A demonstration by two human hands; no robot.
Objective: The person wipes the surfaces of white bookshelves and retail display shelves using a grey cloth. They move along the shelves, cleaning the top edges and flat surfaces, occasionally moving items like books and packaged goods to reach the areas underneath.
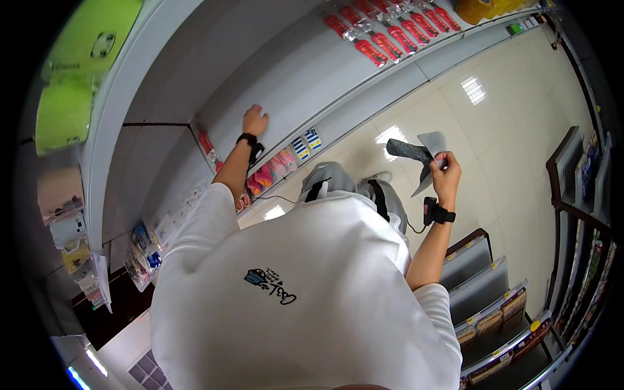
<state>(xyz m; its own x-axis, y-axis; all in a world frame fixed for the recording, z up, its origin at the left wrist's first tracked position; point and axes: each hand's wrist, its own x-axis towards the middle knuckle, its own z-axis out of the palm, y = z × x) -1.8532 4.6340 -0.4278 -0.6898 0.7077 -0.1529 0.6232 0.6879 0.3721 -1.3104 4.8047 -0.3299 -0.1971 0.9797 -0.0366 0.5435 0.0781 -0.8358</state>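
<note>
My left hand (255, 121) rests on the bare part of a grey shelf (286, 84) at the upper left. Its thumb stands a little apart from the bent fingers, and I see nothing in it. Out over the floor on the right, my right hand (446, 174) pinches a limp grey cloth (431, 142). One flap of the cloth points up and another hangs down. A dark, speckled, roll-like part (406, 149) sticks out of it to the left; whether it is the same piece of cloth I cannot tell.
Red-handled packaged tools (390, 40) lie in rows farther along the shelf, beside yellow tape rolls (481, 10). Pink packets (279, 166) hang below the shelf edge. Green packages (94, 45) fill a higher shelf at left. A tiered display rack (484, 292) stands at lower right, on the tiled floor (513, 110).
</note>
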